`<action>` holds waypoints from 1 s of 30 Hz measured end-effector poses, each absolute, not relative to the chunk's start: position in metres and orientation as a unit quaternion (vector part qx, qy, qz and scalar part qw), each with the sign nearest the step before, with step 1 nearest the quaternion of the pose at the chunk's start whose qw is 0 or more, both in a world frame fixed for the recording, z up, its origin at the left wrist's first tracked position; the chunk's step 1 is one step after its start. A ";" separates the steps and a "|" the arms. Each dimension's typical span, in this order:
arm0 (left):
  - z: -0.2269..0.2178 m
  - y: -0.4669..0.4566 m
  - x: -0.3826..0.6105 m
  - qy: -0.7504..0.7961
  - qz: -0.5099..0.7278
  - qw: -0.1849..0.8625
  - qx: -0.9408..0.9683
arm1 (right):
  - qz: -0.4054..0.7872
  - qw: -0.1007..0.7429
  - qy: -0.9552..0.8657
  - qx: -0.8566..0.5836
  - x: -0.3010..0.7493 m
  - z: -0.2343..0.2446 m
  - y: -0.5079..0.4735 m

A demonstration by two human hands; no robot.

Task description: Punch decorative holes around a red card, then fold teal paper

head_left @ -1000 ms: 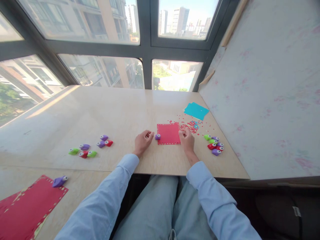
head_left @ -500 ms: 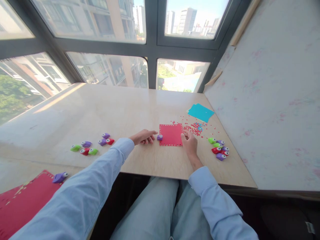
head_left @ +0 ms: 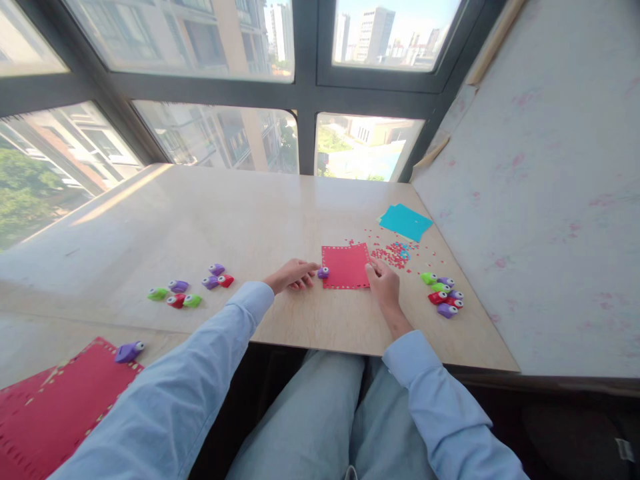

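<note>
Fingers (head_left: 306,269) of your left hand (head_left: 293,275) lie stretched flat, tips touching the small purple punch (head_left: 323,272) at the left edge of the red square (head_left: 346,266) mid-desk. Your right hand (head_left: 383,285) pins the square's right edge, fingers curled. Red confetti (head_left: 393,254), a teal sheet (head_left: 405,221) and a punch pile (head_left: 443,294) crowd the right side.

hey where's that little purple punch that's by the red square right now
In the head view, the small purple punch sits mid-table at the left edge of the red paper square, just off the left hand fingertips.
</note>
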State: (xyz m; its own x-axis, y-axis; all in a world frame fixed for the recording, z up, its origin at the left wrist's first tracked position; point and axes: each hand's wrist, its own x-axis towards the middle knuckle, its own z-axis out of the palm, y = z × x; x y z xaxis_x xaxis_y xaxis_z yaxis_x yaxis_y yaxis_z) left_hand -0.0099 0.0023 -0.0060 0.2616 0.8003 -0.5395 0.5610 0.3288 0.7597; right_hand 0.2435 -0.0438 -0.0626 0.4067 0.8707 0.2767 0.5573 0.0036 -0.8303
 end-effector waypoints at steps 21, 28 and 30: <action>0.016 0.011 0.002 0.602 0.009 0.600 0.527 | 0.145 0.475 -0.526 -0.690 0.244 -0.062 -0.045; 0.019 0.010 0.002 0.603 -0.006 0.588 0.539 | 0.143 0.479 -0.528 -0.687 0.244 -0.063 -0.044; 0.019 0.010 0.002 0.606 -0.007 0.590 0.534 | 0.144 0.478 -0.529 -0.687 0.245 -0.063 -0.044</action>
